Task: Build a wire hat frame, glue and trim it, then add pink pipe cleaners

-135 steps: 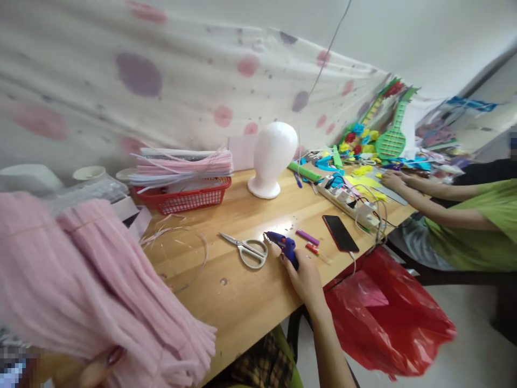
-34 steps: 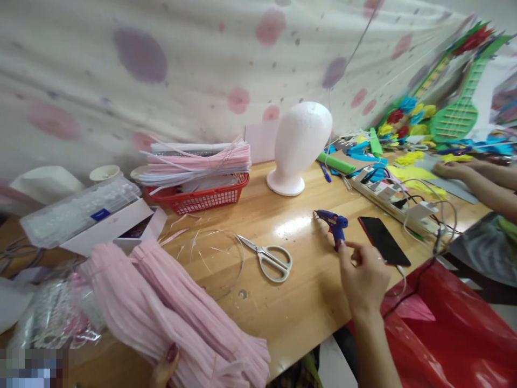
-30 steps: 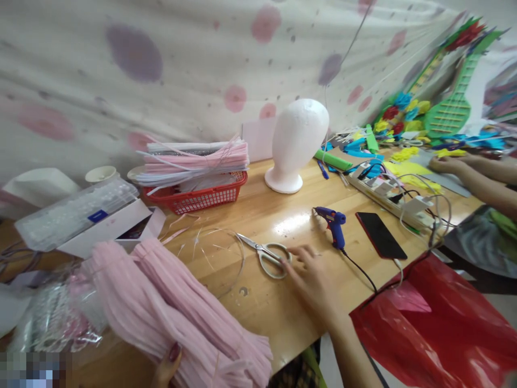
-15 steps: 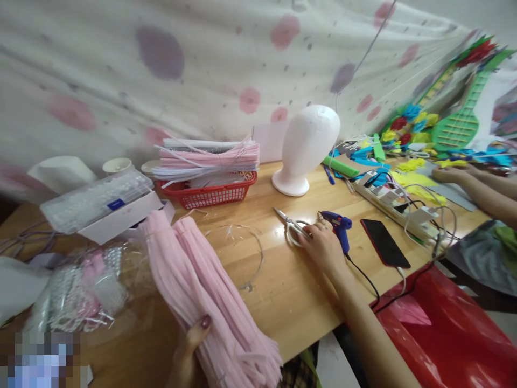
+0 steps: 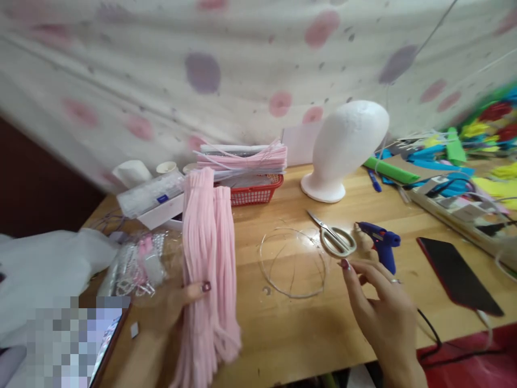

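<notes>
My left hand (image 5: 189, 296) is closed around two thick bundles of pink pipe cleaners (image 5: 202, 237), held up over the table with the thumb across the front. Just below the handles of the scissors (image 5: 337, 241), my right hand (image 5: 379, 307) hovers with loosely bent fingers and nothing visible in it. The scissors lie flat, blades pointing away to the left. Between the hands rests a ring of thin wire (image 5: 291, 296). A blue glue gun (image 5: 383, 242) lies beyond my right fingers.
A white foam head (image 5: 347, 145) stands at the back. Left of it, a red basket (image 5: 258, 195) holds more pipe cleaners. Clear bead box (image 5: 151, 194) and bagged beads (image 5: 141, 264) lie left; phone (image 5: 456, 275), cable and power strip (image 5: 444, 210) right.
My right hand has come off the scissors and drawn back toward me. The pink bundles in my left hand are more upright. The view has swung left, and the other person's arms are out of sight.
</notes>
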Action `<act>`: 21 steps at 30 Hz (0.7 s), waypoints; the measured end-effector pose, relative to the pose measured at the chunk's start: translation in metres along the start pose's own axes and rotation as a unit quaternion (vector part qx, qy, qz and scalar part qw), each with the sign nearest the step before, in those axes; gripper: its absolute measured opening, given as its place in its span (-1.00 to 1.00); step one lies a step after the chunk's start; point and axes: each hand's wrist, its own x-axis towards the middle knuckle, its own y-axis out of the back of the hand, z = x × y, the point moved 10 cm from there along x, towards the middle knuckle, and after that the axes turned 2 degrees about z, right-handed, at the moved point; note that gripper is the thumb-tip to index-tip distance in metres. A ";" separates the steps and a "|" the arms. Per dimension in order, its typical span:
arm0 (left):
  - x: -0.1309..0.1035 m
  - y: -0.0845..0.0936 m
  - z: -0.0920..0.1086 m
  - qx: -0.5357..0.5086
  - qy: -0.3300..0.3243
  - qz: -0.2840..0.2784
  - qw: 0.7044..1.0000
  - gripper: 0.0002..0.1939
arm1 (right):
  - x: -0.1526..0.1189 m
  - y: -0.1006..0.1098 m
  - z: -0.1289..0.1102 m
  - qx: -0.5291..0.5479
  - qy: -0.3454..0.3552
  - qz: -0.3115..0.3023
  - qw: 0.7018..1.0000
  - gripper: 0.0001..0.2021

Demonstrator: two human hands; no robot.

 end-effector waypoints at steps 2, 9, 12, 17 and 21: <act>0.010 -0.005 0.045 0.081 -0.089 -0.077 0.990 -0.32 | -0.003 -0.006 -0.002 0.014 0.004 -0.015 1.000 -0.83; 0.029 -0.069 0.117 0.510 -0.358 -0.108 0.774 -0.04 | -0.023 -0.058 0.011 0.091 -0.010 -0.123 0.988 -0.74; 0.051 -0.094 0.102 0.553 -0.372 -0.122 0.735 -0.03 | -0.038 -0.072 0.011 0.139 -0.028 -0.174 0.975 -0.69; 0.070 -0.114 0.069 0.605 -0.395 -0.098 0.684 -0.23 | -0.049 -0.072 -0.001 0.152 0.000 -0.180 0.972 -0.73; 0.057 -0.113 0.044 0.631 -0.406 -0.046 0.659 -0.28 | -0.032 -0.030 -0.014 0.139 0.050 -0.099 0.984 -0.77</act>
